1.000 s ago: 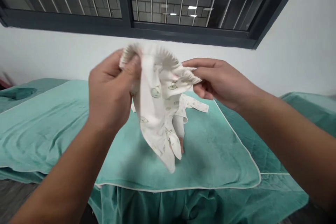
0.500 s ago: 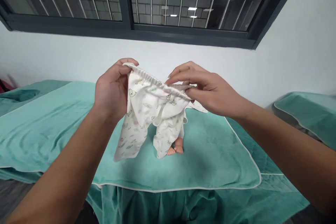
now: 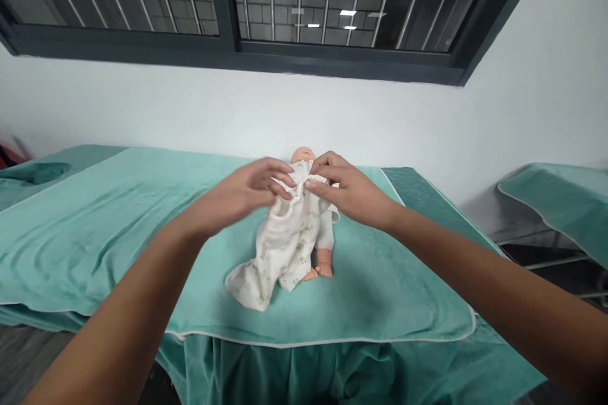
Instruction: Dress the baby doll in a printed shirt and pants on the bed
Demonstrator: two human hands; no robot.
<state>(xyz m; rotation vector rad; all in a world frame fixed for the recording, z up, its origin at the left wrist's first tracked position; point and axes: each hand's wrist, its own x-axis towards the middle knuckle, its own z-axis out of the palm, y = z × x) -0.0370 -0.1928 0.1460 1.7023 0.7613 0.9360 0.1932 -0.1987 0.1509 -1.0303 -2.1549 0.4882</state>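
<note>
A small pair of white baby pants [image 3: 289, 234] with a printed pattern hangs bunched, one leg trailing on the green cover. My right hand [image 3: 349, 190] pinches its gathered waistband between thumb and fingers. Just left of the waistband is my left hand [image 3: 254, 190], its fingers spread and slightly blurred, with no cloth visibly gripped. Behind the pants lies a baby doll [image 3: 324, 261] in white clothes, on its back. The doll's head and bare feet show, while the pants and my hands hide much of its body.
A light green cover [image 3: 403, 291] with white edging lies over the bed, its darker green drape [image 3: 266, 370] hanging in front. A white wall [image 3: 190, 107] and a barred window [image 3: 332, 12] stand behind. Another green-covered surface [image 3: 560, 202] is at the right.
My left hand has let go of the waistband's left end and moved right. The pants, spread out before, are now bunched and lower. The doll's head has come into sight.
</note>
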